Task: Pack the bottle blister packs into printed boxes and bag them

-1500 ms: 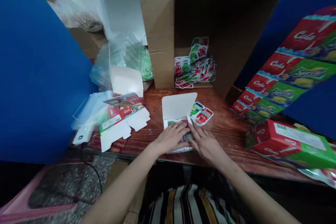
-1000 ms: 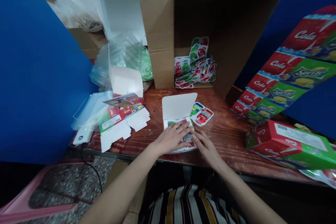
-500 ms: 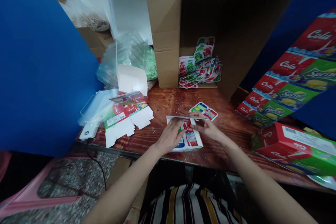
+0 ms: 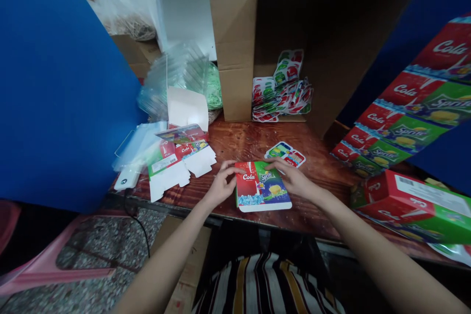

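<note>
A small flat carton point(image 4: 262, 186) printed red "Cola" and green "Sprite" lies closed on the wooden table point(image 4: 324, 176) in front of me. My left hand point(image 4: 220, 186) grips its left edge with curled fingers. My right hand point(image 4: 294, 181) holds its right top corner, fingers bent over the lid. Just behind the carton lies a loose printed sachet card point(image 4: 285, 153).
A big open cardboard box point(image 4: 235, 49) stands behind, with a pile of printed sachets point(image 4: 281, 91) inside. Unfolded carton blanks point(image 4: 176, 162) and clear plastic bags point(image 4: 176, 78) lie at left by a blue panel point(image 4: 55, 83). Stacked finished cartons point(image 4: 401, 122) stand at right.
The white lid that stood open has been folded down, and the carton now lies closed with its printed face up. Both hands moved from pressing the contents to the carton's sides.
</note>
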Tool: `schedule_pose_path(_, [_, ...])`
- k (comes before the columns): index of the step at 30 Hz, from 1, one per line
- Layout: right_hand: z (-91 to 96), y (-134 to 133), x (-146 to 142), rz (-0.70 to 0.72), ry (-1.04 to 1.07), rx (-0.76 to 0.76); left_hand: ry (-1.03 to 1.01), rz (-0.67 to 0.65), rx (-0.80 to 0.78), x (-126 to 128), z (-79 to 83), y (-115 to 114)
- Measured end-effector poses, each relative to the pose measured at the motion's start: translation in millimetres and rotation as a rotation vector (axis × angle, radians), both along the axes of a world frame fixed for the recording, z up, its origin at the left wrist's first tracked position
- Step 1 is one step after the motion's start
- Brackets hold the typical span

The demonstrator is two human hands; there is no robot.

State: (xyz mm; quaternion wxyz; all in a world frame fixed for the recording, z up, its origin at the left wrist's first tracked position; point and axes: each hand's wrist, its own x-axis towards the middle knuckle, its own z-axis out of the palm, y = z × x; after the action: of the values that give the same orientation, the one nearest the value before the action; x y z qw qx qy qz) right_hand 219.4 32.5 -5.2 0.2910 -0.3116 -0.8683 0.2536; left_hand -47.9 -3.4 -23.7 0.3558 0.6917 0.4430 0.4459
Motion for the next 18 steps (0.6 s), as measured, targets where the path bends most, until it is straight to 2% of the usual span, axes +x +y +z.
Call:
schedule_pose_path(4, [12.2,-8.1,2.4,0.046,-0.133,-0.034,0.100,-0.112,-0.030,-10.4,-3.8,-6.9])
schedule_pose_path(8, [12.4,-17.4,6.1,0.031,-0.211,-0.048,0.232,-0.062,0.131,-10.4,-8.1,-14.1])
schedule_pose_path(10, [8.4,-21.8,7.9,0.007,-0.212,0.010,0.353,-0.039,0.227,-11.0,-3.7,-16.5])
schedule_pose_path(12, [2.1,-26.2,10.2,0.015,-0.207,0.108,0.469,-0.084,0.286,-13.6,4.9,-18.2])
schedule_pose_path(15, [-8.0,-32.7,14.6,0.098,-0.204,0.181,0.585,-0.223,0.275,-19.7,18.4,-20.7])
schedule_pose_path(18, [-12.8,-39.2,17.0,0.154,-0.240,0.168,0.674,-0.266,0.262,-24.3,22.9,-24.2])
